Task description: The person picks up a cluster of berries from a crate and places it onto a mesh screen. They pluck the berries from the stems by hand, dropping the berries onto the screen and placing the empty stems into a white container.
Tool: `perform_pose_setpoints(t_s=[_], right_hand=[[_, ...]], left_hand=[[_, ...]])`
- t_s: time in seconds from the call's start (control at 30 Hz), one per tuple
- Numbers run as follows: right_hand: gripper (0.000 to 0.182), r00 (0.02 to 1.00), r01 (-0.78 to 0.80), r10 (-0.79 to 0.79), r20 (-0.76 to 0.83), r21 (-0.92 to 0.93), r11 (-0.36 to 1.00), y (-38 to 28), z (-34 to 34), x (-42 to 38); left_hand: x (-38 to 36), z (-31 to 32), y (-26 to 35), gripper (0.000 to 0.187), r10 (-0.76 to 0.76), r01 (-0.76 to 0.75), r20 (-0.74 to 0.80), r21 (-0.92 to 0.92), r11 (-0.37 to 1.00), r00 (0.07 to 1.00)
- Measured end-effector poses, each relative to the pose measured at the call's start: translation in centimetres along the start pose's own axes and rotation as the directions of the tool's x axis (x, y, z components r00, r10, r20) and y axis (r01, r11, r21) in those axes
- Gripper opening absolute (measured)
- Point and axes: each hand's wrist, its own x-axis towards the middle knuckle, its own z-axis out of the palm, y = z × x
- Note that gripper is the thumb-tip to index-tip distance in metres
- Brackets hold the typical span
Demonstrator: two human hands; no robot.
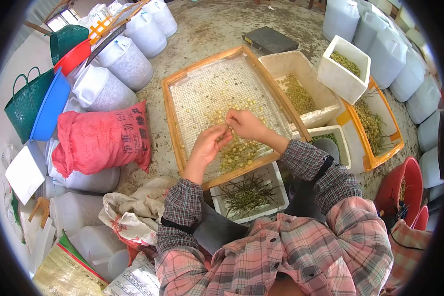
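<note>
A wood-framed mesh screen (192, 101) lies in front of me, with small yellow-green fruits (239, 153) heaped toward its near side. Above these fruits my two hands meet. My left hand (211, 143) is turned palm up with its fingers curled, the fingertips at my right hand. My right hand (245, 124) is closed in a pinch; whatever lies between its fingers is too small to name. Below the screen's near edge a white foam box (280, 195) holds dark thin stems (246, 195).
Foam boxes (325, 114) of fruits and an orange-rimmed crate (397, 148) stand to the right, near a red bucket (394, 185). At left are a pink sack (103, 140), white jugs (126, 61) and a blue basin (52, 106). A black case (270, 39) lies beyond the screen.
</note>
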Motion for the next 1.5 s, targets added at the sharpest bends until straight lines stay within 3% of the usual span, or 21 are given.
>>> perform_pose_setpoints(t_s=[0.1, 0.2, 0.3, 0.4, 0.5, 0.6, 0.77, 0.9, 0.97, 1.1, 1.3, 1.4, 1.5], right_hand=[[0.012, 0.996, -0.017, 0.006, 0.086, 0.121, 0.992, -0.3, -0.4, -0.6], [0.009, 0.962, -0.267, 0.159, 0.224, 0.624, 0.734, 0.1, -1.5, -0.9], [0.007, 0.964, -0.257, 0.139, 0.228, 0.65, 0.716, -0.4, -2.4, -1.2], [0.009, 0.959, -0.277, 0.185, 0.216, 0.565, 0.777, -1.1, -2.6, -1.1], [0.017, 0.997, -0.038, 0.007, 0.082, 0.385, 0.922, -2.5, -1.3, -1.1], [0.025, 0.954, 0.301, -0.301, -0.002, 0.022, 0.953, -2.5, -0.4, -0.5], [0.021, 0.945, 0.298, -0.286, 0.158, -0.058, 0.953, -2.1, -0.3, 0.5], [0.015, 0.916, 0.359, -0.307, 0.259, -0.184, 0.915, -1.6, -0.7, 0.8], [0.013, 0.909, 0.364, -0.304, 0.286, -0.185, 0.913, -1.6, -0.8, 0.5], [0.011, 0.921, 0.343, -0.29, 0.26, -0.187, 0.921, -2.3, -0.7, -0.1], [0.009, 0.991, 0.132, -0.132, 0.01, -0.11, 0.985, 0.0, 0.7, -0.2], [0.01, 0.978, 0.16, -0.172, -0.117, -0.107, 0.981, 0.4, 0.9, -0.2], [0.009, 0.989, -0.114, 0.125, -0.079, 0.128, 0.985, -0.1, 0.4, -0.6]], left_hand=[[0.7, -1.1, -0.3, 0.035, 0.006, -0.006, 0.009, -0.019, 1.0, 1.0], [0.9, -2.1, 0.0, 0.038, 0.008, -0.005, 0.022, -0.14, 0.99, 1.0], [-0.5, -0.8, 1.3, 0.042, 0.047, -0.021, 0.093, -0.261, 0.965, 0.995], [-0.6, -0.7, 1.6, 0.046, 0.018, 0.025, 0.137, -0.31, 0.95, 0.99], [-0.3, -1.1, 1.1, 0.052, 0.05, -0.014, 0.157, -0.223, 0.975, 0.986], [-0.4, -1.2, 0.9, 0.057, 0.066, -0.052, 0.152, -0.097, 0.994, 0.986], [-0.7, -0.5, 0.9, 0.054, 0.041, -0.047, 0.069, 0.087, 0.995, 0.997], [-0.4, -0.9, 0.9, 0.06, -0.02, 0.008, 0.12, 0.099, 0.995, 0.993], [-0.3, -0.9, 0.9, 0.058, -0.042, 0.029, 0.127, 0.098, 0.995, 0.991], [-0.4, 0.2, 1.3, 0.053, -0.053, 0.025, 0.085, 0.305, 0.952, 0.995], [-0.2, 1.8, 1.6, 0.031, 0.066, -0.052, -0.012, 0.479, 0.876, 0.998], [0.2, 2.0, 1.2, 0.026, 0.16, -0.116, -0.04, 0.517, 0.848, 0.986], [0.4, 2.4, 1.4, 0.024, 0.217, -0.16, -0.044, 0.537, 0.828, 0.975]])
